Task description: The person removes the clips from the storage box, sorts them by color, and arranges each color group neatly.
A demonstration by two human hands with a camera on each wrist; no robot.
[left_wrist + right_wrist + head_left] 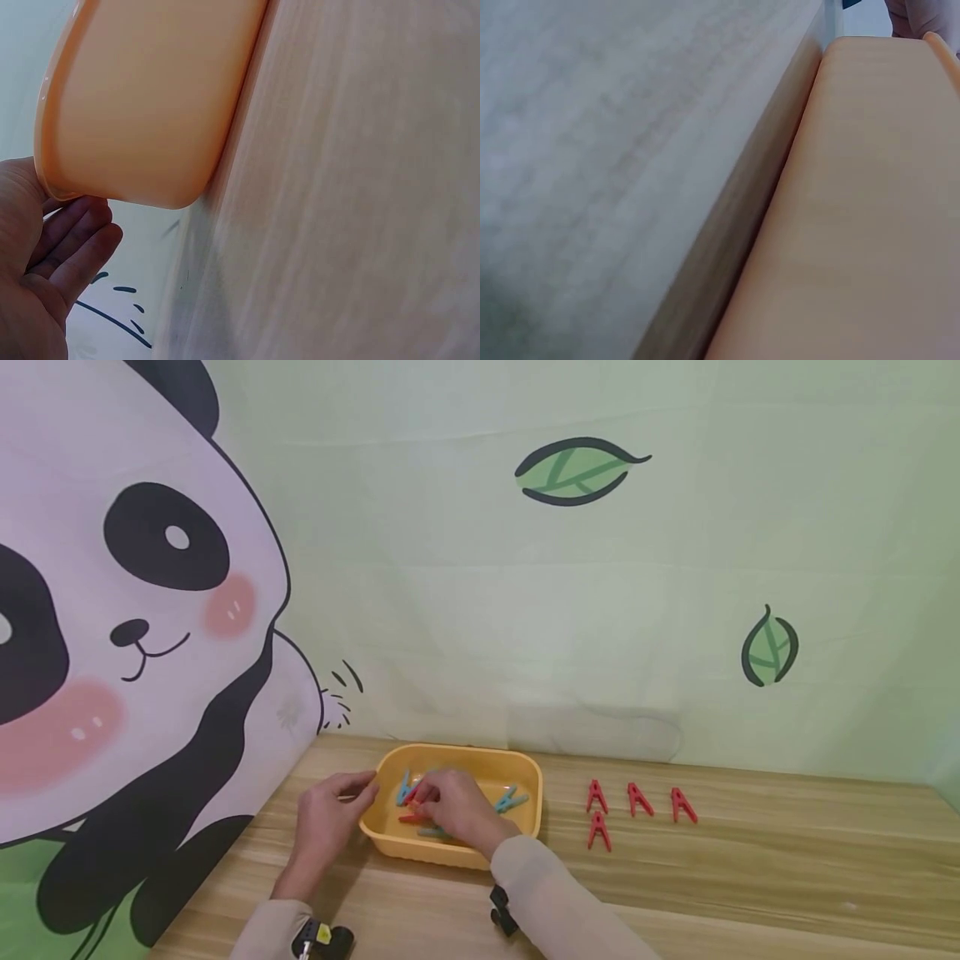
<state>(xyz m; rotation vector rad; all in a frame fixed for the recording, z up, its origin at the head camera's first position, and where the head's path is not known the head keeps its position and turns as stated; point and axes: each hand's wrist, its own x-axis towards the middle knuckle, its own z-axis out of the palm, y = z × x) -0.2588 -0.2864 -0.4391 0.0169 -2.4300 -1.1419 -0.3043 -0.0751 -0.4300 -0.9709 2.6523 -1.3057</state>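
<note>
A yellow plastic basket (pixel 480 855) stands on the table and holds several clothespins. My left hand (pixel 327 818) pinches its left rim; in the left wrist view the hand (pixel 45 262) has its thumb side against the rim and its other fingers loosely bent below. Inside the basket, my right hand (pixel 457 806) has its fingers curled down around a red clothespin (pixel 411 795), partly hidden by them. Another red clothespin (pixel 409 818) lies just below those fingertips. Blue clothespins lie at the left (pixel 402 789) and right (pixel 512 800) of the basket floor.
To the right of the basket, red clothespins lie on the wooden table (pixel 787 860): three in a row, including one at the right end (pixel 683 806), and one (pixel 598 832) below the leftmost. Behind the table hangs a pale green backdrop (pixel 450 610) with a panda and leaves.
</note>
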